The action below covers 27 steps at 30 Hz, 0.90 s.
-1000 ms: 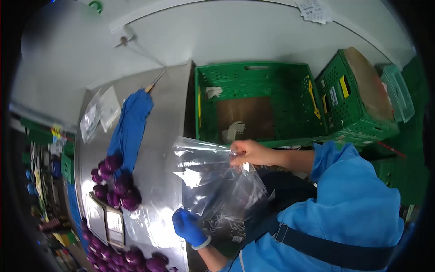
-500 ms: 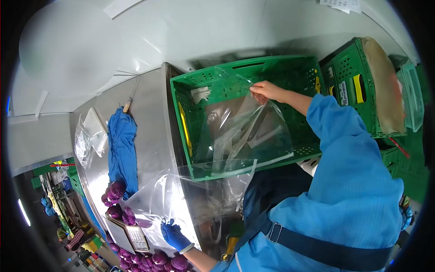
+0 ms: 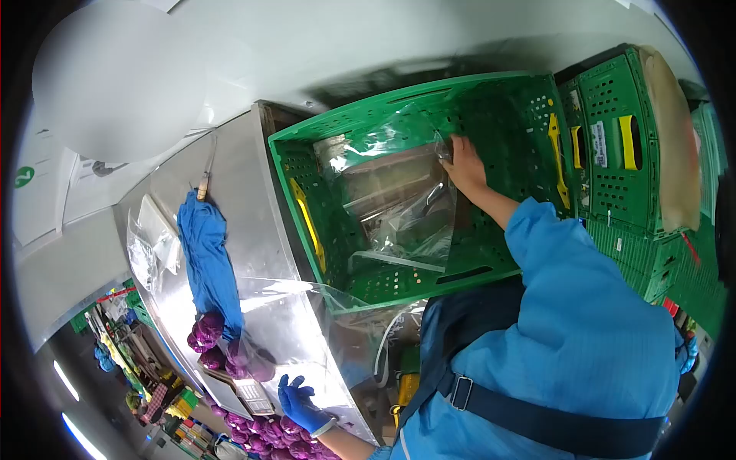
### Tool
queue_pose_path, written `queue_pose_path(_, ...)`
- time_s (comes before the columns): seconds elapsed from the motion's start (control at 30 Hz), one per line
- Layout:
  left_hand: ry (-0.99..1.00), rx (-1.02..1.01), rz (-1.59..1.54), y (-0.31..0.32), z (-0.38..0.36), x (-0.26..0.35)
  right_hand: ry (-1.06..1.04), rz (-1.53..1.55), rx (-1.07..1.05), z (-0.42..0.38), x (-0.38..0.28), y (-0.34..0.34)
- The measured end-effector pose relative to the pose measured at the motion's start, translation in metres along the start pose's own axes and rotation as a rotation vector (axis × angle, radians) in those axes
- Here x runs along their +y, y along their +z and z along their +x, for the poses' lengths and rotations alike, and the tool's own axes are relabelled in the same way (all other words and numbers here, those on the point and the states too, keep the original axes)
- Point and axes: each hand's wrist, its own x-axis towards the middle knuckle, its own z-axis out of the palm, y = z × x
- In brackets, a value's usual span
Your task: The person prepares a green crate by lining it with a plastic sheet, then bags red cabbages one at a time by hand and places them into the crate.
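Note:
My left hand (image 3: 303, 402), in a blue glove, is low over the metal table, fingers curled at a sheet of clear plastic film (image 3: 295, 303). The film stretches from there toward the crate's near corner; its exact grip is partly hidden. My bare right hand (image 3: 465, 169) is inside the green crate (image 3: 491, 268), fingers extended, thumb against the edge of a clear plastic bag (image 3: 399, 238). That bag lies across the crate's bottom, over a flat brown surface. Red cabbages (image 3: 207, 331) and a scale (image 3: 253, 392) with a keypad are beside my left hand.
A blue cloth (image 3: 205, 245) and a wooden-handled knife (image 3: 203, 186) lie on the metal table (image 3: 257, 207). Clear plastic packaging (image 3: 153, 245) is at its far edge. More red cabbages (image 3: 268, 435) are piled below the scale. Stacked green crates (image 3: 613, 199) stand at right.
My right hand has gone lower into the crate, and the bag it held up now lies on the bottom. The left hand has shifted slightly right and down. The view has tilted slightly.

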Motion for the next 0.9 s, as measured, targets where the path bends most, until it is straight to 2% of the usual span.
queue_pose_path(0.03, -0.002, -0.007, -0.007, 0.002, 0.001, 0.0, -0.158, -0.109, 0.127, 0.001, -0.004, -0.015)
queue_pose_path(0.07, -0.004, -0.014, -0.014, 0.003, 0.001, 0.0, -0.215, -0.101, -0.045, -0.002, -0.014, -0.027)
queue_pose_path(0.13, -0.013, -0.034, -0.009, 0.007, 0.005, 0.001, -0.468, 0.078, -0.434, -0.023, -0.023, -0.018)
queue_pose_path(0.2, -0.031, -0.057, 0.007, 0.015, 0.01, 0.001, -0.749, 0.375, -0.486, -0.06, -0.042, 0.004)
queue_pose_path(0.23, -0.007, -0.079, 0.007, 0.019, 0.011, 0.001, -0.844, 0.49, -0.687, -0.071, -0.046, 0.011)
queue_pose_path(0.27, 0.015, -0.104, 0.008, 0.019, 0.012, 0.003, -0.974, 0.434, -0.708, -0.081, -0.048, 0.015)
queue_pose_path(0.37, 0.023, -0.176, 0.03, 0.007, 0.02, -0.004, -1.09, 0.034, -1.027, -0.098, -0.018, 0.033)
queue_pose_path(0.47, -0.042, -0.197, 0.029, 0.0, 0.018, -0.011, -0.857, -0.144, -1.356, -0.078, -0.028, -0.011)
queue_pose_path(0.57, -0.056, -0.196, 0.038, -0.001, 0.021, -0.023, -0.684, 0.172, -1.063, -0.066, -0.042, 0.005)
queue_pose_path(0.63, -0.075, -0.184, 0.022, 0.008, 0.02, -0.023, -0.609, 0.257, -0.557, -0.056, -0.068, 0.024)
queue_pose_path(0.7, -0.083, -0.196, 0.018, 0.017, 0.019, -0.023, -0.54, 0.27, -0.34, -0.041, -0.099, 0.045)
queue_pose_path(0.8, -0.084, -0.232, 0.035, 0.026, 0.016, -0.021, -0.523, -0.072, -0.507, -0.036, -0.128, 0.079)
queue_pose_path(0.9, -0.071, -0.216, 0.088, 0.026, 0.008, -0.021, -0.602, -0.218, -0.514, -0.032, -0.12, 0.123)
